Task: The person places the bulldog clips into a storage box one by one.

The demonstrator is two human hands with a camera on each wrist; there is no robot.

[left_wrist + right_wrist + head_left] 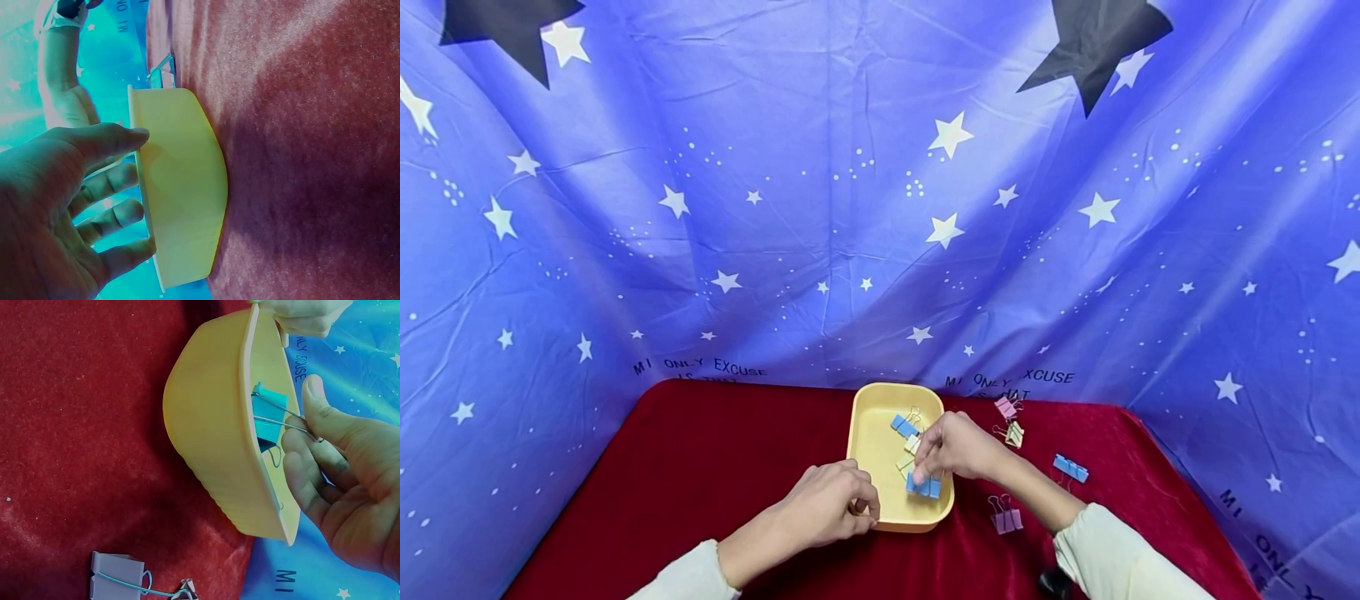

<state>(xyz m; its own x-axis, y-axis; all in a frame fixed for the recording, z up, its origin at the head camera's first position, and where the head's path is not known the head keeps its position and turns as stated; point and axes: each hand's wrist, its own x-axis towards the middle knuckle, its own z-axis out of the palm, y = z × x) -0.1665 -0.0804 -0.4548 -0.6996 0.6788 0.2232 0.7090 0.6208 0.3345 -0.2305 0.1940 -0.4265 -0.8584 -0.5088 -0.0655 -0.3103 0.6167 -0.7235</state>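
- Fingers of the left hand pinch a smooth yellow tray; a boxy blue clip is in it, by the right hand.
- Left wrist: thumb outside, fuzzy red cloth underneath.
- Right wrist: thumb and fingers loose, apart, at the thin wire handle.

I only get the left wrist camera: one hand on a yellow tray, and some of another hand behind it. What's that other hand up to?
Observer: The right wrist view shows it better: the right hand holds a blue clip.
Operator: Oh, fun! I just see the outside of the tray. Is anything else in there?
Observer: Yes. From the head view, a second blue clip lies inside, toward the far end.
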